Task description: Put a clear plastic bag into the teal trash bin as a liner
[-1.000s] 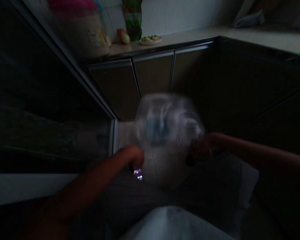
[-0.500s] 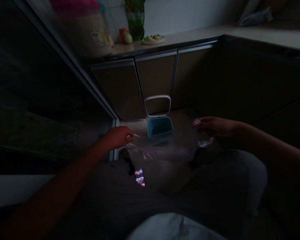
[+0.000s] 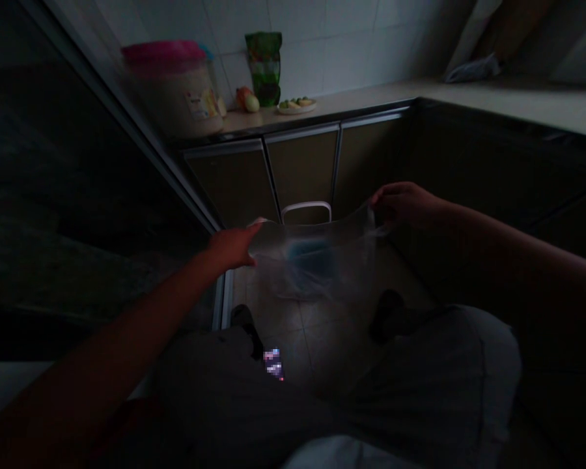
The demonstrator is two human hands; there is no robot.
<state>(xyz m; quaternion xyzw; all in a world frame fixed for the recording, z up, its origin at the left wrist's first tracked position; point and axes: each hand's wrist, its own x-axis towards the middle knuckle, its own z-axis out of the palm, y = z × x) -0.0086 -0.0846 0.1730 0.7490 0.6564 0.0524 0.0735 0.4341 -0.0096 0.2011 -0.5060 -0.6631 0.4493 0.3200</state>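
A thin transparent plastic bag hangs spread between my two hands. My left hand pinches its left top corner, and my right hand holds its right top edge. Through the film shows a small blue bin, standing on the floor beyond the bag. The bin's white handle rises above the bag's upper edge. Most of the bin is veiled by the plastic, and its rim is hard to make out in the dim light.
Dark kitchen cabinets stand behind the bin, under a counter holding a pink-lidded jar, a green packet and a plate of food. A glowing phone lies on my grey-clad lap, above a tiled floor.
The bag, a blur in the earliest frame and low and slack after that, now hangs higher and wider between my hands. Both hands have risen, and the bin now shows through the plastic.
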